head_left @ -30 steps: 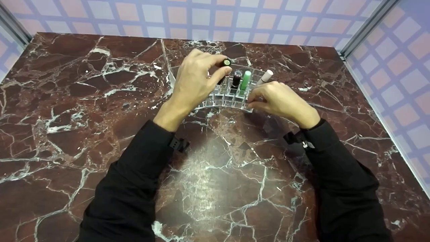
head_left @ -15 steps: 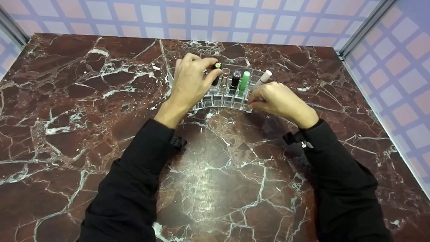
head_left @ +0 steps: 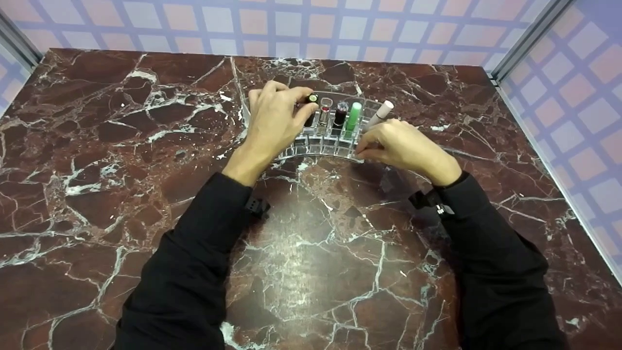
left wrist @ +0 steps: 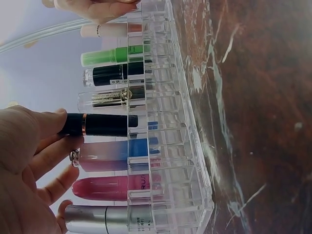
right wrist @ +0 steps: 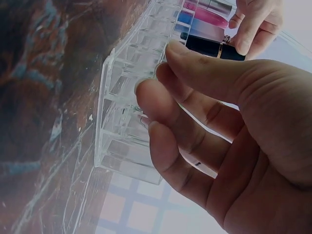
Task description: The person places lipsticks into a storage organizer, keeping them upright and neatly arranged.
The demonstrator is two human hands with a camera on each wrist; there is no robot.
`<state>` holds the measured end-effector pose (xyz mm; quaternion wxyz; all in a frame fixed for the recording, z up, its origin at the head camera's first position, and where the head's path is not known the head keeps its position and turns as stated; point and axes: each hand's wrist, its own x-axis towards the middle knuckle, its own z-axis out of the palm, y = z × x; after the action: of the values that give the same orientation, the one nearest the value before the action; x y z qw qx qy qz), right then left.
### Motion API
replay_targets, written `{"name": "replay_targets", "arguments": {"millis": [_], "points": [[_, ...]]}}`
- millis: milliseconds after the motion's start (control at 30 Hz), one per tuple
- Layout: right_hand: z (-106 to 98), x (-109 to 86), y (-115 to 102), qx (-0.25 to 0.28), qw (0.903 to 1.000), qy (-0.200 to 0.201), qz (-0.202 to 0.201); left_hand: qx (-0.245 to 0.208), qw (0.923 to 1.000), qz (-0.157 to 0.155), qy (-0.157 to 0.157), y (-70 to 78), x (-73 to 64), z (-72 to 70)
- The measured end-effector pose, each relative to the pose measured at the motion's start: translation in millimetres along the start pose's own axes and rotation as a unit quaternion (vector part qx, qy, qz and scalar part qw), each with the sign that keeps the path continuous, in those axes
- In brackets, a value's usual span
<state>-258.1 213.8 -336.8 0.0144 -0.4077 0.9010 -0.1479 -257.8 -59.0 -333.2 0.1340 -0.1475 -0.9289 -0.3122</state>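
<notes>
A clear curved lipstick organizer (head_left: 316, 147) stands on the marbled tabletop, tubes upright along its back row. My left hand (head_left: 274, 121) pinches a black lipstick (left wrist: 105, 125) with a gold band between thumb and fingers; its lower end sits in a slot. On one side of it are a pink-and-blue tube (left wrist: 107, 155), a magenta one (left wrist: 100, 187) and a silver one (left wrist: 90, 218). To the other side stand a clear-capped gold lipstick (left wrist: 109, 99), a dark tube (left wrist: 105, 75) and a green tube (left wrist: 100, 57). My right hand (head_left: 408, 149) grips the organizer's right end with curled fingers.
A white tube (head_left: 382, 113) leans outward behind my right hand. The organizer's front tiers show bare compartments. Brown marbled tabletop (head_left: 311, 243) extends in front, and a checked panel (head_left: 311, 29) rises behind the far edge.
My left hand has moved slightly left and lowered the black lipstick into the organizer's back row. The gold lipstick beside it has come into view. My right hand stays nearly still.
</notes>
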Motion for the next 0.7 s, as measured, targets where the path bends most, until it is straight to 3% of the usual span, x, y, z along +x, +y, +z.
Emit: {"name": "replay_targets", "arguments": {"millis": [700], "points": [[-0.1,-0.2,0.7,0.002,1.0000,-0.003,-0.004,0.036,0.9988,-0.026,-0.019,-3.7,-2.3,3.6]]}}
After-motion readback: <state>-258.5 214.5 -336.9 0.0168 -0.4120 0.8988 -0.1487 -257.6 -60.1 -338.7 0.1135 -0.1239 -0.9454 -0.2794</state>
